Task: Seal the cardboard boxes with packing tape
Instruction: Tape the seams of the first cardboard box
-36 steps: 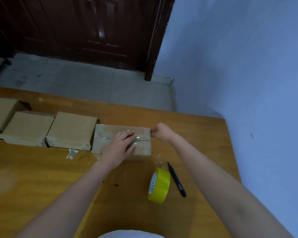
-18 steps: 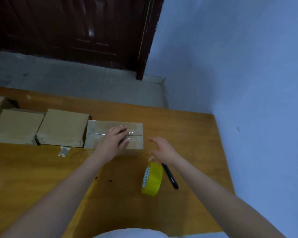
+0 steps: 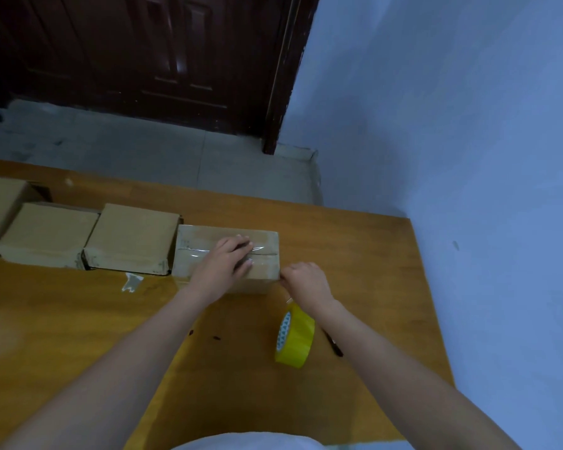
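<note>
Left hand (image 3: 223,266) fingers lay flat, pressing clear tape (image 3: 195,251) on the cardboard box (image 3: 263,241). Right hand (image 3: 306,280) fingers pinched at the box's near right corner. Yellow tape roll (image 3: 295,337) stood on the bench (image 3: 62,319) beside a pen (image 3: 333,345).

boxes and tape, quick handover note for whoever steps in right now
Left hand: flat on top of the box, pressing clear tape over its seam.
Right hand: at the box's near right corner, fingers curled; whether it pinches the tape end is unclear.
Tape roll stands on edge on the table, pen beside it.
Done: top seam taped on this box.
Left: smooth the end down, then check the other boxes to the left; I can't tell whether they are taped.
</note>
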Demonstrator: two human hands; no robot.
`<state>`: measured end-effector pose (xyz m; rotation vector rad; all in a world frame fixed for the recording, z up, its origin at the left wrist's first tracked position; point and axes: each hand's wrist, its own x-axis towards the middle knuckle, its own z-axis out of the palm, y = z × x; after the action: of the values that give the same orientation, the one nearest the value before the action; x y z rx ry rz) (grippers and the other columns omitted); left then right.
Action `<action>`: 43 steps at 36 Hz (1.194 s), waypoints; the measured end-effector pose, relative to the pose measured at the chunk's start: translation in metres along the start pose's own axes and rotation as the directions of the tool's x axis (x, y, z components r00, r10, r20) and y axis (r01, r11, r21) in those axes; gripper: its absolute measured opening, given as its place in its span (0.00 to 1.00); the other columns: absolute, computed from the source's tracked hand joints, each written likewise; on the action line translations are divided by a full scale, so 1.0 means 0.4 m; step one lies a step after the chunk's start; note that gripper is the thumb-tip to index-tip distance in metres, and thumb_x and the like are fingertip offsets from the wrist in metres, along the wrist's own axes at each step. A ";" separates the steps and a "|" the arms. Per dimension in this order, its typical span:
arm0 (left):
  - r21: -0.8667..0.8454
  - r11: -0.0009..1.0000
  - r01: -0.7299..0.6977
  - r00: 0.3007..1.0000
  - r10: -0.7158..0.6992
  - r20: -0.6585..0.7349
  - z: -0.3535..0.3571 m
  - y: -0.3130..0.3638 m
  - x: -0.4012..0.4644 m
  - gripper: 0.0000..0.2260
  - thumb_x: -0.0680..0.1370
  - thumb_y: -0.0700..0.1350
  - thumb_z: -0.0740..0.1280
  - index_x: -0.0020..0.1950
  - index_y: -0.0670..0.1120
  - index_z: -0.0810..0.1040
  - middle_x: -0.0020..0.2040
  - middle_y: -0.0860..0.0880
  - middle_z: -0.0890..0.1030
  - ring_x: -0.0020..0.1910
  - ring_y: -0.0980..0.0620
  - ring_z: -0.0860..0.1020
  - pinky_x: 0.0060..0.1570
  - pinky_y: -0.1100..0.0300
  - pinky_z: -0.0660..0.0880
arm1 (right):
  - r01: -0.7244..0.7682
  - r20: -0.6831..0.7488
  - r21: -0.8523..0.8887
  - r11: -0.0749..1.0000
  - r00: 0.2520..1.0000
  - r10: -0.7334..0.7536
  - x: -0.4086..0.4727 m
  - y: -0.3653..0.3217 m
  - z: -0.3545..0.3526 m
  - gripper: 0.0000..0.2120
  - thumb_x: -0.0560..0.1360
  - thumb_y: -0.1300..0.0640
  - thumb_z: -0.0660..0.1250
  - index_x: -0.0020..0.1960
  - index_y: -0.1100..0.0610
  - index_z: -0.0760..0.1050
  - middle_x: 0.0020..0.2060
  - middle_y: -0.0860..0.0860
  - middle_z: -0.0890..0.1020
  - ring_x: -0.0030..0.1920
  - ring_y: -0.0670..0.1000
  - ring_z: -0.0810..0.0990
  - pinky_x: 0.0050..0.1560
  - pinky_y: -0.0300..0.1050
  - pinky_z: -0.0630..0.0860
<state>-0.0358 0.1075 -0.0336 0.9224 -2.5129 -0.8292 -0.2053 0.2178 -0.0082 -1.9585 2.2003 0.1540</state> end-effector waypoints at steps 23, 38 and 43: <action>0.001 0.999 0.033 0.998 -0.033 0.055 0.003 -0.010 0.002 0.19 0.79 0.48 0.65 0.69 0.43 0.73 0.70 0.49 0.71 0.71 0.49 0.64 0.69 0.52 0.64 | 0.195 0.326 -0.037 0.980 0.929 -0.173 0.154 0.074 -0.060 0.14 0.75 0.46 0.66 0.50 0.56 0.80 0.43 0.53 0.82 0.47 0.54 0.79 0.46 0.46 0.74; -0.028 0.999 0.032 0.999 -0.032 0.022 0.009 -0.015 0.005 0.19 0.78 0.47 0.67 0.68 0.43 0.75 0.68 0.49 0.73 0.68 0.54 0.63 0.67 0.52 0.66 | -0.295 0.408 0.516 0.804 0.910 0.073 0.063 0.053 0.005 0.07 0.75 0.59 0.68 0.51 0.60 0.80 0.49 0.56 0.83 0.51 0.54 0.79 0.51 0.47 0.74; -0.006 0.998 0.068 0.996 -0.067 0.053 0.007 -0.012 0.004 0.20 0.79 0.49 0.65 0.71 0.46 0.72 0.71 0.53 0.69 0.70 0.54 0.62 0.67 0.54 0.64 | -0.355 0.390 0.566 0.745 0.911 0.137 0.049 0.040 0.010 0.02 0.74 0.60 0.68 0.43 0.55 0.78 0.46 0.58 0.84 0.49 0.56 0.81 0.49 0.46 0.75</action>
<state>-0.0360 0.1046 -0.0386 1.0001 -2.5336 -0.8950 -0.2229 0.2014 -0.0171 -1.1723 1.9351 -0.1935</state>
